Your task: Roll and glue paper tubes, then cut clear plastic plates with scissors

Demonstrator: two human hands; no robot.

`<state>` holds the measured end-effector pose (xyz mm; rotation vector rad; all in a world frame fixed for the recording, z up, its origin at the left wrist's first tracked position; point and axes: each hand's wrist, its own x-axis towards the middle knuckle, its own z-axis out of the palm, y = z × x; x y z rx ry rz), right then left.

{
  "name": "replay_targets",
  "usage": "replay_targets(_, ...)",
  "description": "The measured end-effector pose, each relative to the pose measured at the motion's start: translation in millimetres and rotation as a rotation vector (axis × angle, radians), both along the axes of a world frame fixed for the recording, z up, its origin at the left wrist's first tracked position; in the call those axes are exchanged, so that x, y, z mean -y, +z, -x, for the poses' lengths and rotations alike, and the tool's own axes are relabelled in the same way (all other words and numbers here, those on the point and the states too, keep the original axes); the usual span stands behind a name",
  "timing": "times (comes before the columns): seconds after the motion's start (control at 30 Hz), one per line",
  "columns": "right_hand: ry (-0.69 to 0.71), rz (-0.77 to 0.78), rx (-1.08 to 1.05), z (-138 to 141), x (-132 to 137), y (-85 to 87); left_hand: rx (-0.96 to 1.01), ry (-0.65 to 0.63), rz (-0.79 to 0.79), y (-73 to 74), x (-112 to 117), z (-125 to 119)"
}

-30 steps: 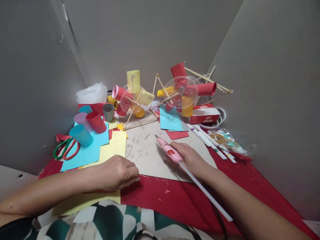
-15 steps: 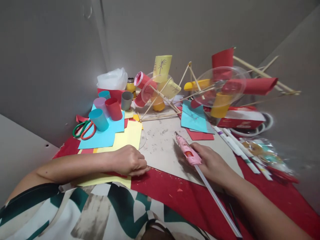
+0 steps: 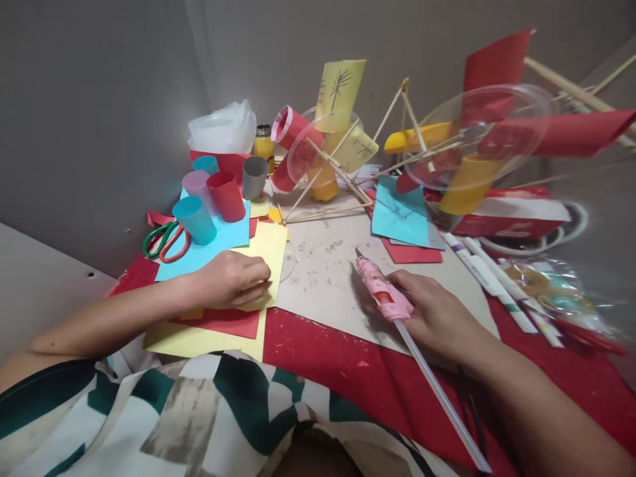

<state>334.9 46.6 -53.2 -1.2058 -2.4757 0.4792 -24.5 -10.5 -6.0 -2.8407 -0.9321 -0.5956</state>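
My right hand [image 3: 434,311] is wrapped round a pink glue gun [image 3: 377,288], its nozzle pointing away from me over a grey board [image 3: 322,275]. A long clear glue stick [image 3: 440,391] juts from the gun's rear toward me. My left hand [image 3: 233,278] is closed, fingers curled in, over the yellow paper sheets [image 3: 265,245] and a red sheet [image 3: 223,323]. Whatever its fingers hold, if anything, is hidden. Just right of that hand lies a thin clear disc [image 3: 290,265] on the board.
Behind stand stick frames [image 3: 342,175] bearing clear discs with paper tubes. Paper cups [image 3: 226,197] and green-and-orange-handled scissors [image 3: 169,242] are at left. Cyan paper [image 3: 400,212], markers [image 3: 489,281], a plastic packet [image 3: 556,291] and a red-and-white box [image 3: 517,218] lie at right.
My left hand has lifted from the board's front edge and shifted left and away from me onto the yellow paper. The glue gun stays in my right hand; the view has tilted slightly.
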Motion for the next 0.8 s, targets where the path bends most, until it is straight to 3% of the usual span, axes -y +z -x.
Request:
replay_targets(0.13,0.008,0.014,0.029,0,0,0.3,0.029,0.115,-0.035,2.7,-2,21)
replay_targets(0.27,-0.029,0.016,0.072,-1,0,0.7,0.023,0.145,-0.026,-1.6,-3,33)
replay_targets(0.57,-0.091,0.043,0.145,5,-1,12.0,-0.082,0.146,0.023,-21.4,-16,33)
replay_targets(0.8,-0.176,0.221,-0.224,0,-2,19.2,-0.056,0.161,0.042,-34.4,-22,31)
